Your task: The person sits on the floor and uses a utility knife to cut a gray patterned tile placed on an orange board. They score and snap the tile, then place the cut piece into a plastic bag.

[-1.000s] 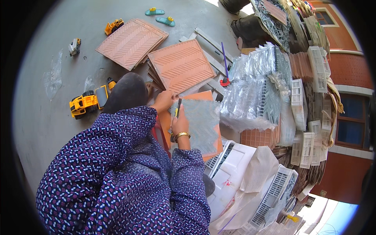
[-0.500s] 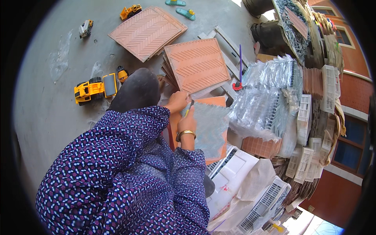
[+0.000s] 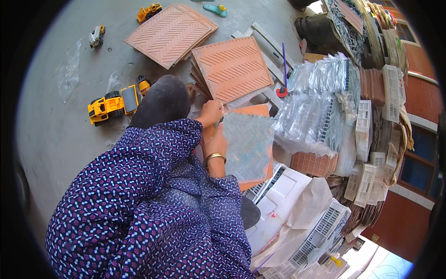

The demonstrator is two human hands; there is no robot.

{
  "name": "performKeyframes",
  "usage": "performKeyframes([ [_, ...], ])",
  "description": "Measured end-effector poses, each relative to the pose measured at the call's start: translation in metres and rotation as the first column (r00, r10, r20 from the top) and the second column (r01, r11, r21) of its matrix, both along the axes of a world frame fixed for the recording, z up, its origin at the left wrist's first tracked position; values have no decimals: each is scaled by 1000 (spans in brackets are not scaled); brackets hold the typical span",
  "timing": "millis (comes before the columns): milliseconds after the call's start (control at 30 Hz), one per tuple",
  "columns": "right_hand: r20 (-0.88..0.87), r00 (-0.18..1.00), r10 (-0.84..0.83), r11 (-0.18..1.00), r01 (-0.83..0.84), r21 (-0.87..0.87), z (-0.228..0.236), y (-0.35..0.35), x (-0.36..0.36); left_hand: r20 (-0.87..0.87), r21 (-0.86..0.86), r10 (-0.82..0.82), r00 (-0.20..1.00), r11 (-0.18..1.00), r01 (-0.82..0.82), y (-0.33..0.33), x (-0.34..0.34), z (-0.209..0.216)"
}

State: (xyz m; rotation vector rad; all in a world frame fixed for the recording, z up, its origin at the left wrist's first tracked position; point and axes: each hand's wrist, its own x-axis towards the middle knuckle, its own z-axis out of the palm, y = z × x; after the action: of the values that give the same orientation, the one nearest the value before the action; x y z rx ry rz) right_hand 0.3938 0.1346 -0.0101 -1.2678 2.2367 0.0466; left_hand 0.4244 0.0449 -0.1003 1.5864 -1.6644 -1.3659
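A pale, translucent mesh sheet (image 3: 248,144) with a zigzag upper edge lies over an orange board (image 3: 258,110) close to my lap. At the sheet's upper left corner, my left hand (image 3: 212,113) is closed, its fingertips pinching the edge there. My right hand (image 3: 215,139), with a gold bangle at the wrist, rests along the sheet's left side. It is closed round a slim utility knife (image 3: 220,120); only the dark tip shows, right beside the left fingertips. The rest of the knife is hidden by the fingers.
Beyond my hands lie two stacks of ribbed orange tiles (image 3: 232,69). Plastic-wrapped mesh bundles (image 3: 306,116) and white plastic grilles (image 3: 318,228) crowd the right. Toy trucks (image 3: 107,107) stand on the floor at left, near my knee (image 3: 165,100). A purple rod (image 3: 284,65) stands behind.
My right hand has shifted left across the sheet, bringing the knife tip closer to my left fingers. The left hand keeps its place at the corner. The whole view has tilted slightly.
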Motion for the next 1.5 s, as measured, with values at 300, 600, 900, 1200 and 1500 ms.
performKeyframes([
  [300, 104, 995, -2, 994, 13, -107, -17, 45, 11, -112, 98, 143, 983, 986, -132, -8, 5, 2],
  [600, 398, 906, -144, 933, 259, -251, 15, 76, -26, 453, -125, 56, 890, 992, 1, -7, 51, -21],
  [900, 84, 993, -77, 945, 100, -311, 0, 96, -62, 588, 21, -314, 745, 927, 374, 43, 53, 31],
  [1200, -325, 863, -388, 884, 249, -395, -34, 107, -170, 336, -82, -275, 901, 944, 319, 73, 36, 45],
  [1500, -149, 896, -418, 829, 309, -466, -30, 127, -198, 16, 75, -79, 997, 994, 78, 67, 6, 41],
])
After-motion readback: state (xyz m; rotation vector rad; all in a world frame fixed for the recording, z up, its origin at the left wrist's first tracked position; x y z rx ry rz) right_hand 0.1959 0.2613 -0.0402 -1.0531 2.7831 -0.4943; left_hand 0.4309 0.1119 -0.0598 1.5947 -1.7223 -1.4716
